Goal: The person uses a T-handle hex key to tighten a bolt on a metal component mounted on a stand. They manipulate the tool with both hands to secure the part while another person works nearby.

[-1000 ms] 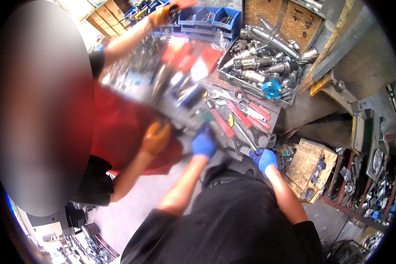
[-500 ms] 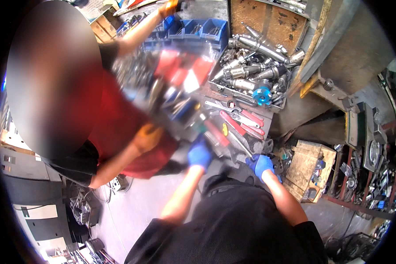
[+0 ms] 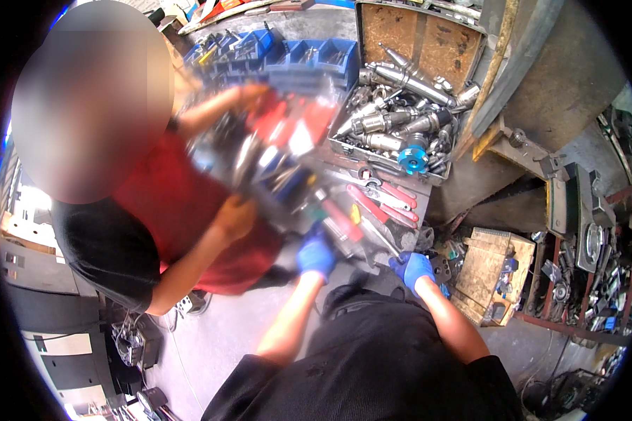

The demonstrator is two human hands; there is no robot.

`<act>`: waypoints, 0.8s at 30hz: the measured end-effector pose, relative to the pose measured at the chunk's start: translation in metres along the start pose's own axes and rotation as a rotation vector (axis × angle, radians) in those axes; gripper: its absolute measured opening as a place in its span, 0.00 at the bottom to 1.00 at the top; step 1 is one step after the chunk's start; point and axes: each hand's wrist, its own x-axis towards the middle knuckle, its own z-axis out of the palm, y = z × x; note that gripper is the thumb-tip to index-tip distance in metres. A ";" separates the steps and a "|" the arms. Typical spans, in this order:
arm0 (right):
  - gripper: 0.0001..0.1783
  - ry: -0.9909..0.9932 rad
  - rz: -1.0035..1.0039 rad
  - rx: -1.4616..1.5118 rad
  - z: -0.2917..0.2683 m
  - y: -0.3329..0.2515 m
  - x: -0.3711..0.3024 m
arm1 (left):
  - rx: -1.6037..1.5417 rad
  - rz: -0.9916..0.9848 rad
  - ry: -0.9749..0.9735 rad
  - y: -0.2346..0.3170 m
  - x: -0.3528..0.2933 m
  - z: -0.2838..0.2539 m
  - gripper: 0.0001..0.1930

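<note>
My right hand (image 3: 414, 269), in a blue glove, is closed at the near edge of the bench. From its fingers a long thin metal tool (image 3: 382, 236) slants up and away to the left; its kind is unclear. In a blue glove too, my left hand (image 3: 316, 255) is by the bench edge, with its fingers blurred against the bench. Beyond it lies a blurred red-handled tool (image 3: 340, 223). Several red-handled pliers or wrenches (image 3: 383, 202) lie past my right hand, with a small yellow piece (image 3: 356, 213) beside them.
At left, a co-worker in a red apron (image 3: 196, 210) reaches over the bench with orange-gloved hands. Behind stand blue bins (image 3: 316, 56) and an open metal case (image 3: 347, 149) heaped with tool holders. A wooden-topped box (image 3: 481, 274) stands right of my right hand.
The co-worker's far hand has come down from the bins to above the red items on the bench. My hands have barely moved; the view has shifted slightly.
</note>
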 end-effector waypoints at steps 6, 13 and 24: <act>0.25 -0.005 -0.001 -0.019 0.001 0.001 0.001 | 0.010 0.008 0.010 -0.003 0.000 0.004 0.42; 0.25 0.008 -0.011 -0.006 -0.003 -0.004 -0.003 | 0.007 0.004 0.010 0.001 0.001 0.000 0.43; 0.26 -0.007 -0.004 0.006 -0.007 -0.009 -0.004 | -0.009 -0.019 0.008 0.000 -0.001 0.005 0.44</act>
